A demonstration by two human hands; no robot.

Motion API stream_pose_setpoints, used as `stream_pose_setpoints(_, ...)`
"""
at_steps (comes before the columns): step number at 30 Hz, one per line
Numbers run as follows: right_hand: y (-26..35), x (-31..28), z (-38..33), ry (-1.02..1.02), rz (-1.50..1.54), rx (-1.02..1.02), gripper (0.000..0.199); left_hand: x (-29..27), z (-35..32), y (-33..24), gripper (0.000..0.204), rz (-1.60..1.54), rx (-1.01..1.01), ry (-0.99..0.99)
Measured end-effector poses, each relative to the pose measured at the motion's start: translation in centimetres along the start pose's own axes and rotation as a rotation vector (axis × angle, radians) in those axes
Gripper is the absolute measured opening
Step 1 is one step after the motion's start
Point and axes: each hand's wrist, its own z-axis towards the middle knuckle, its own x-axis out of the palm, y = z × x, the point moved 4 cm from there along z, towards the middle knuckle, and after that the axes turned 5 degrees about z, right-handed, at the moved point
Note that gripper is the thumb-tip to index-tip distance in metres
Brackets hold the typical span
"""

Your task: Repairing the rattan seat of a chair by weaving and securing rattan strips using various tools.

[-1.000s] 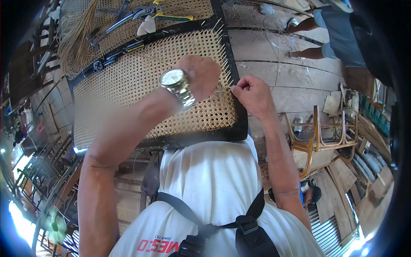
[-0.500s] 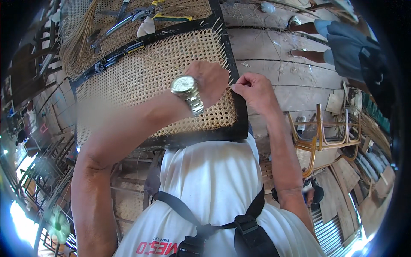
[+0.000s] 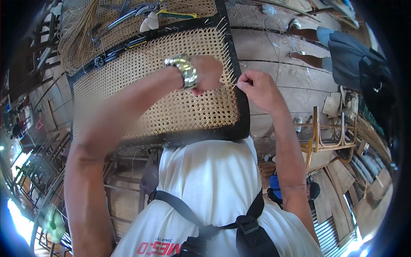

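Observation:
Across my lap lies a dark wooden frame (image 3: 242,112) filled with a woven cane panel (image 3: 171,112). Pale strand ends stick out along its right edge. My right hand (image 3: 260,89) is closed in a pinch at that edge, with the thumb and forefinger on the end of a thin cane strand (image 3: 230,84). Over the panel, just left of the strand ends, my left hand (image 3: 208,73) is bent with curled fingers. Its fingertips are mostly hidden beneath it. A metal watch (image 3: 188,73) circles the left wrist.
Pliers with yellow handles (image 3: 175,14) and other tools rest at the frame's far side, beside a bundle of loose cane (image 3: 77,43). On the right, a person (image 3: 349,55) stands on the plank floor, and a wooden chair frame (image 3: 329,132) lies nearer me.
My left hand has drawn back slightly left and its wrist has turned, so the watch face is less visible. My right hand has moved a little right, still pinched at the edge.

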Motion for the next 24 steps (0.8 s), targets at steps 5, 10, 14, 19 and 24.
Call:
stream_pose_setpoints(5, 0.3, -0.5, 0.7, 0.130, -0.068, 0.051, 0.017, -1.7, 0.4, 0.2, 0.046, -0.050, -0.002, 0.111)
stream_pose_setpoints(10, -0.1, -0.1, 0.8, 0.149, 0.001, 0.095, 0.018, -1.0, 1.3, 0.0, 0.025, -0.179, -0.004, 0.163)
stream_pose_setpoints(14, 1.0, 1.5, 0.6, 0.057, -0.055, 0.009, 0.017, -0.2, 1.6, 0.8, 0.033, -0.196, 0.005, 0.114)
stream_pose_setpoints(19, 2.1, 1.6, 0.1, -0.012, -0.029, -0.040, 0.017, -0.1, 1.9, 1.3, 0.033, -0.195, 0.026, 0.099)
stream_pose_setpoints(24, 0.8, -0.3, 0.7, -0.002, -0.018, 0.120, 0.020, -0.7, 1.9, 0.8, 0.033, -0.163, 0.006, 0.199)
